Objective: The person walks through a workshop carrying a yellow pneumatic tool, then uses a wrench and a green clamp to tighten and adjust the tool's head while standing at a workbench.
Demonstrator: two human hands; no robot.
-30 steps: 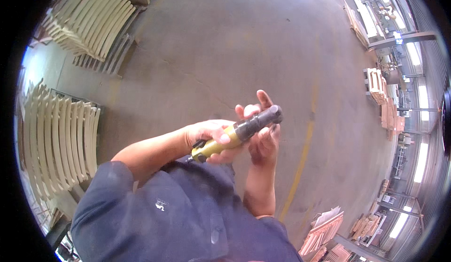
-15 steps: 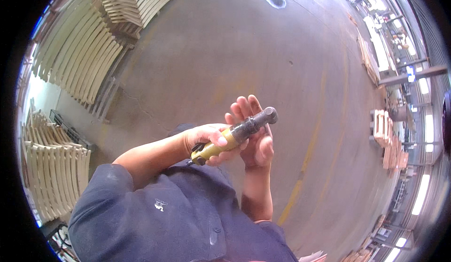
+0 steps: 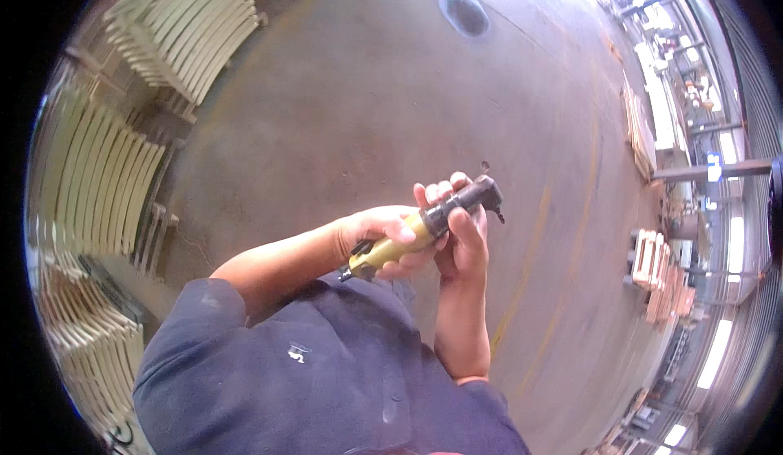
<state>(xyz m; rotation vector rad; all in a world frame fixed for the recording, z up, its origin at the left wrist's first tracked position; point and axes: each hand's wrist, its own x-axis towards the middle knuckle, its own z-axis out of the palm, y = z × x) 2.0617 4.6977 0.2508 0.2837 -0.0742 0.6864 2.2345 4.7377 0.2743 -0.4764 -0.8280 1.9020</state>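
I hold a yellow right-angle air drill (image 3: pixel 390 251) in front of my chest, tilted up to the right. My left hand (image 3: pixel 378 225) is wrapped around its yellow body, near a black lever. Around the dark metal neck close my right hand's fingers and thumb; that right hand (image 3: pixel 466 247) is just below the angled head (image 3: pixel 483 194). From the head a short dark bit (image 3: pixel 500 214) points down to the right. A small black fitting (image 3: pixel 346 276) ends the drill on the side nearest my body. Parts of both palms are hidden behind the drill.
Racks of pale curved wooden slats (image 3: pixel 183 27) line the left side, with more slats (image 3: pixel 90 170) nearer me. A concrete floor (image 3: pixel 367 104) with yellow lines spreads ahead, bearing a dark round mark (image 3: pixel 465 15). At the right stand wooden pieces (image 3: pixel 652 259) and a metal beam (image 3: pixel 718 171).
My right hand has gone from open behind the drill to gripping its neck. The drill has shifted slightly right and turned, so the bit shows. The view has shifted over the floor and racks.
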